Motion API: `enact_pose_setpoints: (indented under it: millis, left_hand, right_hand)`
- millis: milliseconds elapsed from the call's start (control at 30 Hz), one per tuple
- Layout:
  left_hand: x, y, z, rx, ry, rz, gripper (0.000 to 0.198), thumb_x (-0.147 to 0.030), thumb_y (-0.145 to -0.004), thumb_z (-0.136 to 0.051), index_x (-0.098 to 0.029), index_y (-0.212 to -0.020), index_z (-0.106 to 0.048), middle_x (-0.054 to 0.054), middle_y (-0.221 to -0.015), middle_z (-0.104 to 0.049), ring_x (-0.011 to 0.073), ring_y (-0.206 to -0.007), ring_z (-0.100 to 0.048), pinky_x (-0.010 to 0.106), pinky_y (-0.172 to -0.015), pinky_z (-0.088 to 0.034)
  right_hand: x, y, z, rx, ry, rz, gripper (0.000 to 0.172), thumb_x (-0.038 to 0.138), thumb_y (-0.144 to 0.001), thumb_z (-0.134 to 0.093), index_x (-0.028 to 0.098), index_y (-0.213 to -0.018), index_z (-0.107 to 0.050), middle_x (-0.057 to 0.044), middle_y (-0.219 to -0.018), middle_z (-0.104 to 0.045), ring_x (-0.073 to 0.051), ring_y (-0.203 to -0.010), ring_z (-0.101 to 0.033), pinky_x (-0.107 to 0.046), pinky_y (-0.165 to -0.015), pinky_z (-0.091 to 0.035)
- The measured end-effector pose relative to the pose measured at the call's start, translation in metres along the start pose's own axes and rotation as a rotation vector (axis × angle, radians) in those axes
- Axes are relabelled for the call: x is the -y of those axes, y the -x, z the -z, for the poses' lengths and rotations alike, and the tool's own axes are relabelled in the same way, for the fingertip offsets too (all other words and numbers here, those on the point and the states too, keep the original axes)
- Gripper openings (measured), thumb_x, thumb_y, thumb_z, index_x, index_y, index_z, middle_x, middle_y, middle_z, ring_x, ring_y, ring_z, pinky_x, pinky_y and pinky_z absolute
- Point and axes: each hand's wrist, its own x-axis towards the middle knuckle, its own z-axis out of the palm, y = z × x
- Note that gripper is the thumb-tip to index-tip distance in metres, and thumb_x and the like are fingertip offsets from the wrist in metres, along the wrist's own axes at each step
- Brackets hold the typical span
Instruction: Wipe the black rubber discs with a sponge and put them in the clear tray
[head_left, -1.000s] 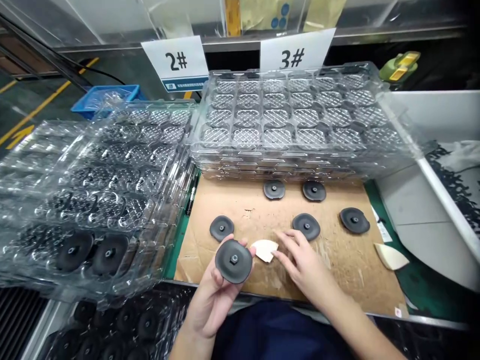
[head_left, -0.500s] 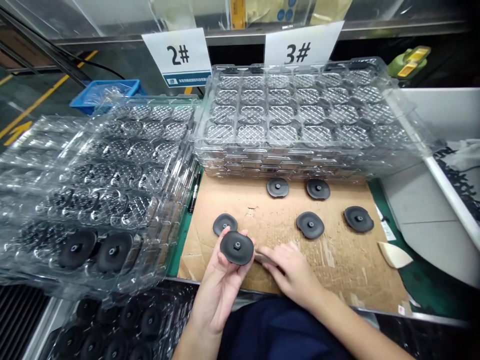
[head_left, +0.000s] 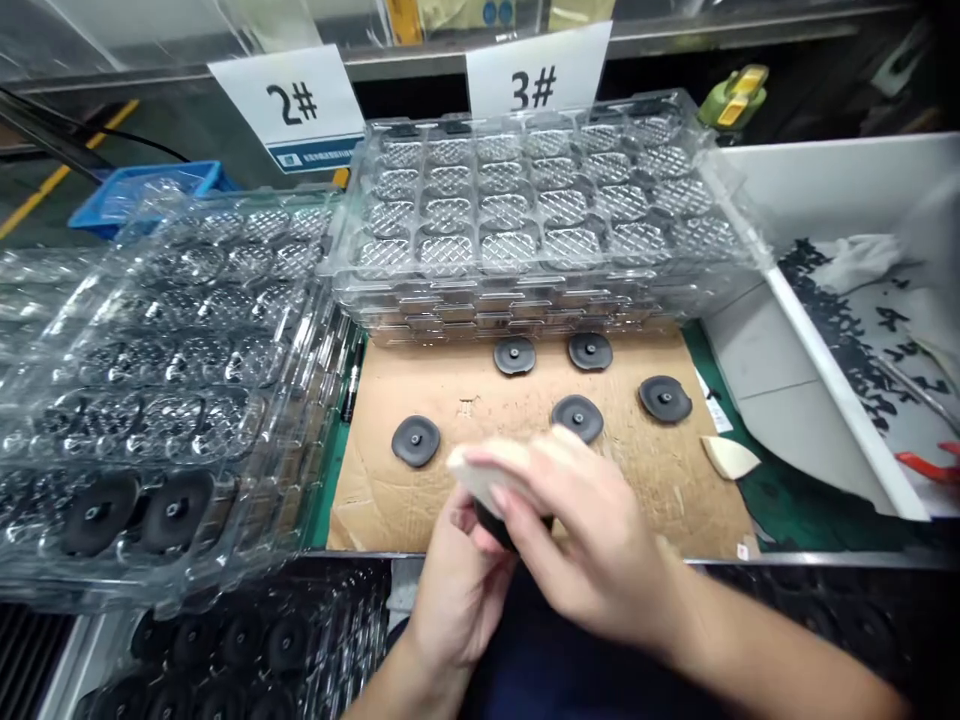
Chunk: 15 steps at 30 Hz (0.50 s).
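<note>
My left hand (head_left: pixel 465 590) grips a black rounded plastic disc (head_left: pixel 495 525), mostly hidden behind my fingers. My right hand (head_left: pixel 585 530), blurred by motion, pinches a pale flat pad (head_left: pixel 480 477) over that disc. Whether the pad touches the disc, I cannot tell. Behind my hands, several similar black discs lie on a cardboard sheet (head_left: pixel 360 500), each with a small metal nut or insert at its centre. One disc (head_left: pixel 415 441) is left of my hands, and another disc (head_left: pixel 577 418) lies just beyond my right hand.
Stacked clear plastic trays (head_left: pixel 480 290) stand behind the cardboard. More clear trays (head_left: pixel 187 350) are at left, with two black discs in the front row. A cream wedge (head_left: pixel 729 457) lies at right, beside a white bin (head_left: pixel 832 390) with black scraps. A marker (head_left: pixel 351 385) lies left.
My right hand has risen from the cardboard and moved over the disc with the pale pad. The disc in my left hand is now tilted and largely covered. The view has shifted right.
</note>
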Motion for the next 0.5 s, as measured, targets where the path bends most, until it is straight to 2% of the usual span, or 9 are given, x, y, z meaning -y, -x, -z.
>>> enact_pose_setpoints:
  millis: [100,200,367,500]
  left_hand:
    - [-0.006,0.002,-0.002,0.012,-0.012,0.010,0.045,-0.032,-0.063,-0.073,-0.027,-0.106,-0.062,0.001,-0.105,-0.066,0.0190,-0.101,-0.059,0.024,-0.086,-0.047]
    - [-0.008,0.002,0.001,-0.030,0.003,0.002,0.044,-0.030,-0.065,-0.072,-0.032,-0.107,-0.060,-0.001,-0.113,-0.063,0.0186,-0.098,-0.061,0.025,-0.086,-0.048]
    - [-0.004,0.004,-0.007,0.024,-0.022,0.018,0.045,-0.031,-0.060,-0.075,-0.028,-0.103,-0.064,0.000,-0.099,-0.068,0.0178,-0.094,-0.062,0.020,-0.078,-0.050]
    - [-0.008,0.007,-0.010,0.034,-0.017,0.046,0.051,-0.038,-0.056,-0.076,-0.028,-0.105,-0.063,0.001,-0.109,-0.065,0.0218,-0.099,-0.060,0.025,-0.085,-0.049]
  right_hand:
    - [0.001,0.005,-0.001,-0.048,0.006,0.055,0.033,0.010,-0.084,-0.044,0.011,-0.116,-0.050,-0.008,-0.091,-0.063,-0.018,-0.079,-0.055,-0.034,-0.072,-0.043]
    - [0.004,0.009,-0.002,0.007,-0.026,0.086,0.033,0.008,-0.082,-0.043,0.012,-0.114,-0.051,-0.007,-0.087,-0.064,-0.016,-0.071,-0.055,-0.031,-0.064,-0.043]
    - [0.004,-0.003,0.008,-0.034,0.034,0.040,0.029,0.013,-0.086,-0.040,0.011,-0.113,-0.051,-0.007,-0.090,-0.061,-0.018,-0.079,-0.054,-0.035,-0.071,-0.043]
    - [0.002,0.015,0.026,0.112,-0.055,0.044,0.029,0.010,-0.084,-0.044,0.015,-0.111,-0.052,-0.004,-0.085,-0.062,-0.015,-0.074,-0.055,-0.029,-0.068,-0.045]
